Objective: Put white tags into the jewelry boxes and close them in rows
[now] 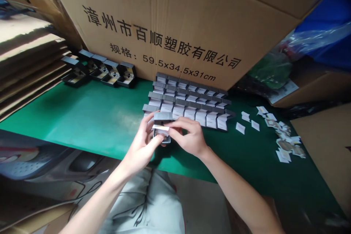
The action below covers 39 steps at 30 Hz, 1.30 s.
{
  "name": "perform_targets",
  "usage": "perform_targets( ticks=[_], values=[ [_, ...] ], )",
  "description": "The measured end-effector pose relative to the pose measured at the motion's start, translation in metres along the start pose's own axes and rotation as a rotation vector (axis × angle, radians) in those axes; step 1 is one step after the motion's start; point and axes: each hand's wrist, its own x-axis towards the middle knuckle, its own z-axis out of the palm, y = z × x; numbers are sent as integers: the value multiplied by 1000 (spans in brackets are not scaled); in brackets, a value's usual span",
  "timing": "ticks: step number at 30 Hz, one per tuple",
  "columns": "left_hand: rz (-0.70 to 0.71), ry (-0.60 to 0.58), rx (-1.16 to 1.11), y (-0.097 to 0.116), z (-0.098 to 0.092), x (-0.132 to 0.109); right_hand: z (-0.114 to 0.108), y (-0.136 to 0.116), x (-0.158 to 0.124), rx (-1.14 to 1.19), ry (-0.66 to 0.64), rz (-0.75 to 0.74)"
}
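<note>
My left hand (144, 142) is wrapped round a small dark box (163, 117) with its lid raised, near the table's front edge. A white card (161, 128) lies across the opening of this box, and the fingers of my right hand (190, 135) pinch its right end. My left thumb rests on the front of the box. Just behind my hands stand rows of open dark boxes (189, 111) with white cards in them. Farther left, at the back, several open boxes (111, 75) show yellowish insides.
The green table (90, 117) carries loose white cards (255, 125) and a pile of cards (285, 137) at the right. A large cardboard carton (164, 14) stands along the back. Stacked cardboard sheets (30, 58) are at the left, and another carton (326, 146) at the right.
</note>
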Motion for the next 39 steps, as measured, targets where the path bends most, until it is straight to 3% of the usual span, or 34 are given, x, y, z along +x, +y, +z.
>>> perform_targets(
  ticks=[4, 14, 30, 39],
  values=[
    [-15, 1, -8, -1, 0, 1, -4, -2, 1, 50, -30, 67],
    [-15, -26, -3, 3, 1, -1, -9, -2, 2, -25, -80, 17],
    [19, -25, -36, -8, -5, -1, -1, 4, -8, -383, 20, -329],
    [26, -14, 17, -1, 0, 0, 0, 6, -9, -338, 5, -312]
  ],
)
